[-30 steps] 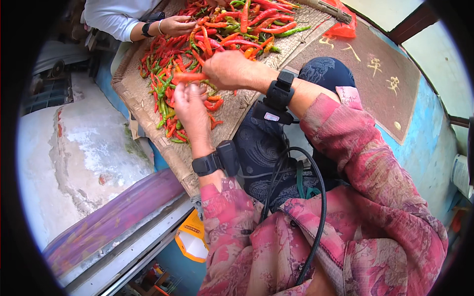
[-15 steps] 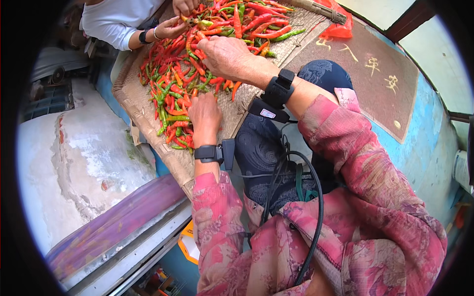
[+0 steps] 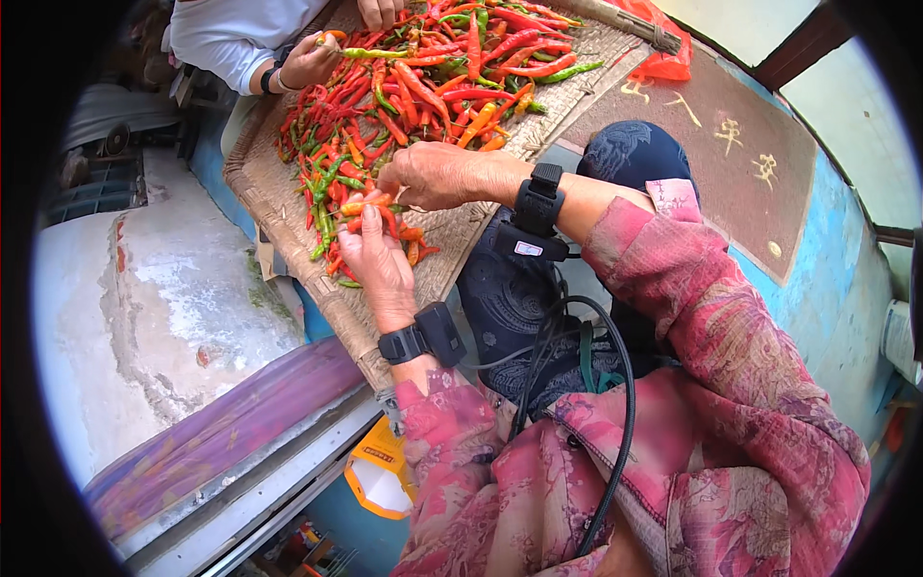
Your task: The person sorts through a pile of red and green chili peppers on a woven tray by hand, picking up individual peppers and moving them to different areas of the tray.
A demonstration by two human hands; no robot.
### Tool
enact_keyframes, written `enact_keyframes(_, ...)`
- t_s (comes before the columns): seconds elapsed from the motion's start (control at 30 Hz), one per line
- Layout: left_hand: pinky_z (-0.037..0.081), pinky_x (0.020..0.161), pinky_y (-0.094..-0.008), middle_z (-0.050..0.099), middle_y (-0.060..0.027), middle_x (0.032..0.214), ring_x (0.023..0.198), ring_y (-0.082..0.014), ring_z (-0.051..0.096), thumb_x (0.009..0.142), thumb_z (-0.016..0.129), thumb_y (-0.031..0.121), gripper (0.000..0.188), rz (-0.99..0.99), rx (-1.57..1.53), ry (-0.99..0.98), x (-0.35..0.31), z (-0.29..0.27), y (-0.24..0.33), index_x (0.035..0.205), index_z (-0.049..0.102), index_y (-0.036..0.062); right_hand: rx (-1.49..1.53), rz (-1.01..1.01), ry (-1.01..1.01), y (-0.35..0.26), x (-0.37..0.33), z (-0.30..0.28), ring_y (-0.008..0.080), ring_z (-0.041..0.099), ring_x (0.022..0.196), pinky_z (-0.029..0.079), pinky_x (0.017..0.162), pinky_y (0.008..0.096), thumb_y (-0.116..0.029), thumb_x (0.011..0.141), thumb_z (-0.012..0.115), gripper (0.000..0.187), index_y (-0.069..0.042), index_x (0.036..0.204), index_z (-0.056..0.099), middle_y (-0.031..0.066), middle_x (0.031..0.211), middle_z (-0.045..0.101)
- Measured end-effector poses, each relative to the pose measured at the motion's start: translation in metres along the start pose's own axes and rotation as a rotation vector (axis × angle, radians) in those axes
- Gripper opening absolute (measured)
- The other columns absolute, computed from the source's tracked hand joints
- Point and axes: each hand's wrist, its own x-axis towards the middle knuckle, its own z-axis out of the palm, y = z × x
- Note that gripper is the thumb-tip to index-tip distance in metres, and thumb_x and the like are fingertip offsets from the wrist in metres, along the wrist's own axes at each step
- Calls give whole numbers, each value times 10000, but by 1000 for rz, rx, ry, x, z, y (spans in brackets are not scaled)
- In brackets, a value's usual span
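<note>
A heap of red, green and orange chili peppers (image 3: 423, 91) covers much of a woven bamboo mat (image 3: 460, 233). At the heap's near edge my left hand (image 3: 379, 267) is turned palm up, with an orange-red chili pepper (image 3: 367, 205) pinched between thumb and fingers. My right hand (image 3: 444, 175) is just above and to the right, its fingers curled in against the same pepper's end. Whether the right fingertips hold its stem is hidden. A few more peppers lie beside and under my left fingers.
Across the mat, a co-worker's hand (image 3: 310, 62) holds a pepper; their other hand is at the top edge. A red plastic bag (image 3: 663, 56) and brown doormat (image 3: 692, 125) are at right. A yellow box (image 3: 383, 469) lies below, and a black cable (image 3: 625, 423) hangs over my lap.
My left hand has turned palm up and come up from the heap with a pepper. My right hand has moved down and nearer to it. The co-worker's hand has shifted left.
</note>
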Motion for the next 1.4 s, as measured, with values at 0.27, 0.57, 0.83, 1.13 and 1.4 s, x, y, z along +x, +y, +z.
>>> enact_keyframes(0.27,506,719,-299,584,-97,1041,933,-173,574,891,568,166,206,-10,-96,151,-9,-12,-11,1048,490,58,-216,231,58,5,4,-23,350,625,757,490,639,447,-206,796,566,210,-24,891,608,180,768,629)
enact_keyframes(0.57,506,744,-274,604,-105,993,921,-163,580,884,584,220,209,41,-188,164,-9,-10,-12,1002,522,58,-29,41,-33,-10,-2,-4,336,626,765,493,687,421,-277,824,603,290,-42,994,616,186,799,635)
enact_keyframes(0.83,508,763,-275,605,-88,981,876,-165,596,890,575,255,265,80,-144,319,-12,-11,-9,1031,518,39,-100,52,-134,-5,2,-12,362,607,776,478,670,436,-199,817,557,176,-40,868,613,186,775,621)
enact_keyframes(1.13,507,621,-248,595,-65,914,767,-159,617,900,559,279,298,-40,60,212,-18,5,-10,1040,540,17,-416,80,431,5,-2,-32,329,626,751,505,664,439,-270,786,605,239,-38,841,627,173,780,625)
enact_keyframes(1.4,468,493,-272,608,-105,655,516,-146,593,880,555,241,300,15,763,95,-19,19,-26,861,586,-57,27,-89,52,-21,-9,-4,325,602,739,476,640,407,-197,755,628,166,-39,803,614,154,771,597)
